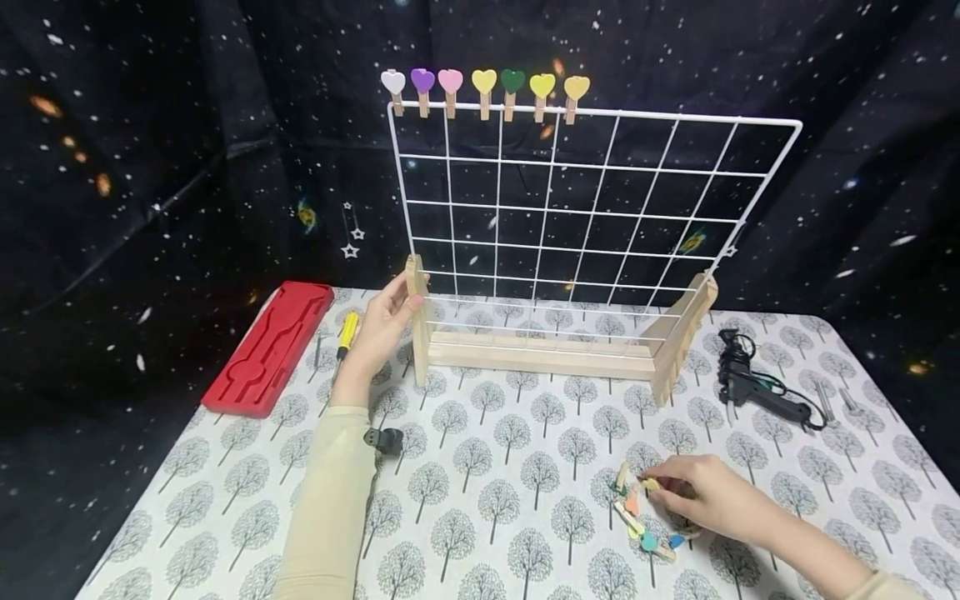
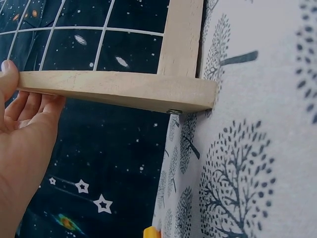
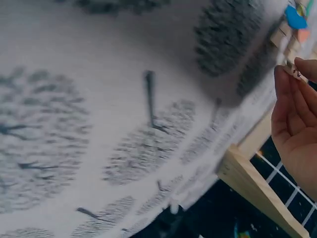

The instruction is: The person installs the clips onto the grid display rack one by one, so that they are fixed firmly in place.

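Note:
A white wire grid (image 1: 555, 208) stands in a pale wooden frame (image 1: 540, 358). Along its top bar sits a row of heart-topped clothespins, from a white one (image 1: 393, 83) to an orange one (image 1: 577, 88). My left hand (image 1: 385, 321) grips the left wooden upright (image 2: 114, 89), thumb on one side and fingers on the other. On the table at the right front, my right hand (image 1: 708, 496) pinches a clothespin (image 3: 294, 72) between thumb and fingertips; a yellow heart shows there in the head view. Right beside it lie several loose clothespins (image 1: 649, 542), with teal, blue and orange hearts.
At the left lie a red moulded tray (image 1: 270, 350) and a yellow-handled screwdriver (image 1: 348, 331), partly behind the left wrist. A black glue gun (image 1: 757, 387) with a coiled cord lies to the right of the frame. The tree-print tablecloth (image 1: 480, 500) covers the table; a dark starry curtain hangs behind.

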`<action>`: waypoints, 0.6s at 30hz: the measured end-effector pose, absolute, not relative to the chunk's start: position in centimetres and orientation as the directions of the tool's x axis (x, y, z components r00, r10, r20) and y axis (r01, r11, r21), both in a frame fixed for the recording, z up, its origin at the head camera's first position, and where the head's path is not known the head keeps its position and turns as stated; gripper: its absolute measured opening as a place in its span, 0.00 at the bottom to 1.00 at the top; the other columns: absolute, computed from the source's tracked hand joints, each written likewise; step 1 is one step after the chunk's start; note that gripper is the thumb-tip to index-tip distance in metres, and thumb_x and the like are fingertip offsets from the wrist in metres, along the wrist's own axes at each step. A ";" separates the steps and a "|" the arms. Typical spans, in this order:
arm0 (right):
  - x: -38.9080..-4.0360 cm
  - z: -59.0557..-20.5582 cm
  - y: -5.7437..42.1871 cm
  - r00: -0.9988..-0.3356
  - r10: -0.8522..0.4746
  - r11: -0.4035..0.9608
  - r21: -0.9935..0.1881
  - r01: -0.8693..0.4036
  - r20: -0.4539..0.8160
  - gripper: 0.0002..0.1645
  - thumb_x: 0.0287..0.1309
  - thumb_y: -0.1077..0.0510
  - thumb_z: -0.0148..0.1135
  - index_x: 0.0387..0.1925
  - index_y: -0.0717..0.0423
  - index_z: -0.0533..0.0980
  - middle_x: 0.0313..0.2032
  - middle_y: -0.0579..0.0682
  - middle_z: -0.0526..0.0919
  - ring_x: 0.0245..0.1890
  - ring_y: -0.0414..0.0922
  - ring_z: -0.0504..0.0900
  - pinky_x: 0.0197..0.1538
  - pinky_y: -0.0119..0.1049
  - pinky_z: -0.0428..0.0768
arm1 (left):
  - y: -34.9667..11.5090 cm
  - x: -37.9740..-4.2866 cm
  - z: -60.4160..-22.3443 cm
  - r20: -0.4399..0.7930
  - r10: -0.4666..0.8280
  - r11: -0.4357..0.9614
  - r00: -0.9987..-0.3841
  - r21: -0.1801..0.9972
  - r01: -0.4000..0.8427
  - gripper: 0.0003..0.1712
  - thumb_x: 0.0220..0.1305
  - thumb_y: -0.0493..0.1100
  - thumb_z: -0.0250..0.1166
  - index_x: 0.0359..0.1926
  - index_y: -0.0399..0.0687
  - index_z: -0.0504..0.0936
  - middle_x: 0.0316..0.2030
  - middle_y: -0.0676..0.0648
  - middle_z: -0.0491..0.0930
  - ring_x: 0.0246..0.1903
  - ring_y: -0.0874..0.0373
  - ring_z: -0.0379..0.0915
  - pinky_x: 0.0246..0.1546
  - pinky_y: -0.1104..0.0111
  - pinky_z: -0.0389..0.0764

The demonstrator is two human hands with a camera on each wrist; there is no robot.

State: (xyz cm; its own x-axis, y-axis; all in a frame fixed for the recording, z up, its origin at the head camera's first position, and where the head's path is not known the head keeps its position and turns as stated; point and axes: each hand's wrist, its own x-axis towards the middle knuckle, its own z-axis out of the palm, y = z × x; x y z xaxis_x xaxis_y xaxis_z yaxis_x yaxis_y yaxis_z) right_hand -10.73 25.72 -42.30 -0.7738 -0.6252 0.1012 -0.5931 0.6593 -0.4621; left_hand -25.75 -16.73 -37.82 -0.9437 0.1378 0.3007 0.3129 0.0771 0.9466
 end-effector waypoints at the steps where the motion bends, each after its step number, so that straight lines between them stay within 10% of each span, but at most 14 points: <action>1: -10.9 -42.1 25.6 -0.775 -0.620 0.661 -0.449 -0.601 0.125 0.13 0.50 0.57 0.60 0.40 0.56 0.77 0.24 0.32 0.75 0.23 0.26 0.70 0.24 0.23 0.75 | -16.8 -25.8 -37.8 0.300 0.136 0.081 -0.944 0.946 0.312 0.28 0.61 0.41 0.52 0.62 0.47 0.58 0.59 0.46 0.64 0.61 0.61 0.54 0.61 0.68 0.56; 18: -17.8 -32.8 20.4 -0.673 -0.518 0.592 -0.346 -0.728 0.528 0.19 0.42 0.62 0.65 0.41 0.47 0.78 0.39 0.42 0.80 0.41 0.39 0.76 0.47 0.36 0.74 | -16.8 -25.8 -38.0 0.310 0.146 0.089 -0.940 0.942 0.325 0.29 0.61 0.43 0.52 0.63 0.48 0.57 0.59 0.44 0.63 0.62 0.61 0.52 0.62 0.67 0.54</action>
